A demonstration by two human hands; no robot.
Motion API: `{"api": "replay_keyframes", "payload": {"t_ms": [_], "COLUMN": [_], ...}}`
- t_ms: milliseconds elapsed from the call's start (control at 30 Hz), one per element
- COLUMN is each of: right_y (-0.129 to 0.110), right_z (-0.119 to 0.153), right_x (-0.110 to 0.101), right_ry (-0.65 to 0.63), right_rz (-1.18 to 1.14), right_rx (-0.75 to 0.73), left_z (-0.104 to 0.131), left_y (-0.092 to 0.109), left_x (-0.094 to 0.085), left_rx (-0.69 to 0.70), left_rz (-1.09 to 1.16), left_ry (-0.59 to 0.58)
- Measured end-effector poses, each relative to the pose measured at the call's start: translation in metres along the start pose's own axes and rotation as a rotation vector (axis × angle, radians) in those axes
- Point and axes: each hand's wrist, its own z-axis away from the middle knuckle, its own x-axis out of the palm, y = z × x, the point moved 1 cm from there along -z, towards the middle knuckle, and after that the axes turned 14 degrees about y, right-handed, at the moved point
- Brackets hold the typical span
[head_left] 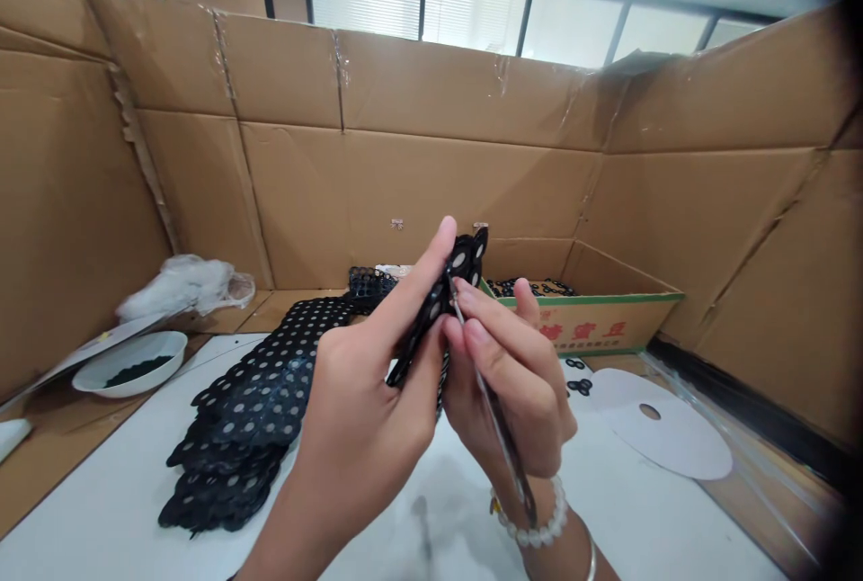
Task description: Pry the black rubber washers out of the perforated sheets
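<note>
My left hand [378, 383] grips a black piece with pale round dots [464, 259], thumb and fingers on either side of it. Beside it, my right hand [512, 374] holds a thin metal tool [497, 419] like a pen, its tip against the dotted piece. The two hands meet above the white table. To their left lies a stack of black dotted sheets [262, 392], layered and partly overlapping. What sits at the tool's tip is too small to tell.
A white bowl [172, 352] with dark bits and a clear plastic bag [185, 286] are at the left. An open carton [607, 316] holds black pieces at the right, near a white disc [674, 437]. Cardboard walls [418, 176] surround the table [60, 509].
</note>
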Motion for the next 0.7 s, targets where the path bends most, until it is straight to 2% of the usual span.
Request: {"api": "replay_keyframes", "payload": {"t_ms": [267, 500, 600, 700], "right_y": [0.012, 0.022, 0.036, 0.049], "right_z": [-0.004, 0.000, 0.004, 0.004], "right_x": [0.007, 0.012, 0.012, 0.009], "right_ry": [0.069, 0.019, 0.023, 0.011], "right_rz": [0.006, -0.008, -0.037, -0.015], "right_rx": [0.026, 0.106, 0.047, -0.008], "left_z": [-0.003, -0.005, -0.005, -0.006], "left_y": [-0.006, -0.011, -0.013, -0.018], "left_x": [0.003, 0.007, 0.012, 0.013], "left_rx": [0.014, -0.088, -0.133, -0.138], "left_rz": [-0.016, 0.146, 0.173, 0.102], "left_ry": [-0.054, -0.061, -0.061, -0.105]}}
